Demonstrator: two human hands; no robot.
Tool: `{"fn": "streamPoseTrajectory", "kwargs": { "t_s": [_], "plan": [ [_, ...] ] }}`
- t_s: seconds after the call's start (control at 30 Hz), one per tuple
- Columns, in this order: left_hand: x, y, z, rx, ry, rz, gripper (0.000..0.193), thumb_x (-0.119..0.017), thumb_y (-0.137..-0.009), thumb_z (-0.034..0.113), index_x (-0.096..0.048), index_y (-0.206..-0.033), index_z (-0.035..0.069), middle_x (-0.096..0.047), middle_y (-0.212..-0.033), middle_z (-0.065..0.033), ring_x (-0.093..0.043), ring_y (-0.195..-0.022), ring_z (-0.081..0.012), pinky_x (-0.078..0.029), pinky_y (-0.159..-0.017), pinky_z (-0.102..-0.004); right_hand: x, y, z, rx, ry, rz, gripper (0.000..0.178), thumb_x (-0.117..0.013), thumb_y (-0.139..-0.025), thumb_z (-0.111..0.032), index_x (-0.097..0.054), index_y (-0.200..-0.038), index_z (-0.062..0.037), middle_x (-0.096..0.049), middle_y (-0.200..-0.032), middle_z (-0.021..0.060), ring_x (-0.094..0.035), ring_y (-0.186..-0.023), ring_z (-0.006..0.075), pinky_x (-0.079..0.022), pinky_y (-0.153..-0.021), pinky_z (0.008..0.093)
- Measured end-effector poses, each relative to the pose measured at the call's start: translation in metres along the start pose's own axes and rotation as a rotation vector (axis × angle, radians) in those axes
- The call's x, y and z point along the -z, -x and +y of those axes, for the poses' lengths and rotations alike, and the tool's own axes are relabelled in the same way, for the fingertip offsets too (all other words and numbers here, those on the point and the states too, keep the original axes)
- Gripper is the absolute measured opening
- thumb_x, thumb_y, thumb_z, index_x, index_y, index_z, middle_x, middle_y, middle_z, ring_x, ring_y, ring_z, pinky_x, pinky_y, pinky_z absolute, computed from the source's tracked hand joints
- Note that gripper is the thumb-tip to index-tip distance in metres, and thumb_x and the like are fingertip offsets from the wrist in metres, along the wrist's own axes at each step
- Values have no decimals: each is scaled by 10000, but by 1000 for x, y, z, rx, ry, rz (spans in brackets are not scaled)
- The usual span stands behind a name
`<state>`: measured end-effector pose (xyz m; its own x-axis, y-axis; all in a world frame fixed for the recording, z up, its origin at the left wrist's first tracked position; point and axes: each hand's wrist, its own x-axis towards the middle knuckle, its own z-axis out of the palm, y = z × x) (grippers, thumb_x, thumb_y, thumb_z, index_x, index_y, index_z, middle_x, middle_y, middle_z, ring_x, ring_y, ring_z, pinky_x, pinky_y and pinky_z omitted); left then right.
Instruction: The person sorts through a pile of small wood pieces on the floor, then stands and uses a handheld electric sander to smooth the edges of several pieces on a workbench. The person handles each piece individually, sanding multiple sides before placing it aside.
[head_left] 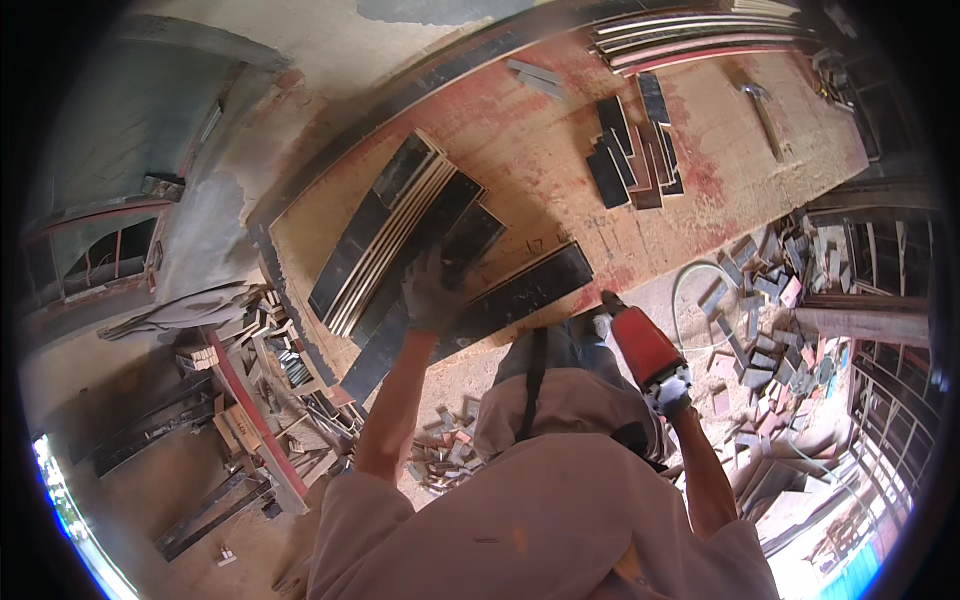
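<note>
My left hand (430, 292), in a light glove, lies over the black-faced boards with its fingers stretched out. Beneath and beside it is a stack of long boards (390, 235) set on edge and flat, their pale edges showing. One long black board (520, 290) runs along the near edge of the workbench (560, 225). My right hand (668, 390), also gloved, is closed around the rear of a red power tool (642, 345). The tool hangs off the bench's near edge, its dark nose pointing towards the bench; its exact kind is unclear.
Short black and brown strips (632, 150) and a hammer (768, 118) lie on the bench's right half. Long boards (700, 38) are stacked at the far edge. A pale hose (676, 305) loops beside the tool. Wood offcuts (775, 350) cover the floor at right; more scrap lies left.
</note>
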<state>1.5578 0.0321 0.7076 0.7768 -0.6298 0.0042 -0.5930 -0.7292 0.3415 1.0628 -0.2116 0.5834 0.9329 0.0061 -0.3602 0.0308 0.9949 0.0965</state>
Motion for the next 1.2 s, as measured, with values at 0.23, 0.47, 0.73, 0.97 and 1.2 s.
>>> {"fn": "streamPoseTrajectory", "kwargs": {
  "t_s": [0.23,0.47,0.73,0.97,1.2],
  "plan": [
    [-47,-46,-58,70,-201,79,828,-769,-698,283,-496,-1452,74,-494,-1409,-231,-473,-1267,-493,-448,-1034,-585,-12,17,-15,42,296,618,470,-511,-1002,-442,-561,-1304,-85,-689,-1106,138,-699,-929,287,-606,-758,426],
    [-40,-63,-41,54,-159,-42,846,-789,-733,290,-460,-1484,84,-513,-1364,-217,-495,-1222,-451,-431,-1007,-581,-19,55,0,45,436,750,457,-517,-1025,-391,-531,-1346,-67,-680,-1159,129,-698,-984,255,-609,-807,400],
    [-13,-11,97,-207,-35,-76,881,-785,-711,259,-441,-1506,105,-534,-1343,-171,-516,-1205,-384,-424,-954,-543,-28,14,9,157,624,596,448,-524,-1051,-333,-495,-1394,-46,-669,-1219,118,-696,-1047,219,-612,-863,371],
    [-73,37,112,-172,117,-212,1047,-832,-682,271,-315,-1564,43,-393,-1541,-225,-335,-1450,-418,-264,-1183,-552,-26,-27,19,71,855,355,489,-581,-946,-220,-517,-1399,-50,-656,-1293,74,-637,-1165,173,-529,-1005,361],
    [-82,45,108,-39,39,-263,1241,-884,-651,413,-192,-1578,-34,-270,-1615,-255,-240,-1508,-410,-167,-1245,-524,-104,-85,21,-6,1130,281,526,-566,-951,-176,-499,-1449,-25,-676,-1259,76,-641,-1110,120,-537,-961,297]
  ]
}}
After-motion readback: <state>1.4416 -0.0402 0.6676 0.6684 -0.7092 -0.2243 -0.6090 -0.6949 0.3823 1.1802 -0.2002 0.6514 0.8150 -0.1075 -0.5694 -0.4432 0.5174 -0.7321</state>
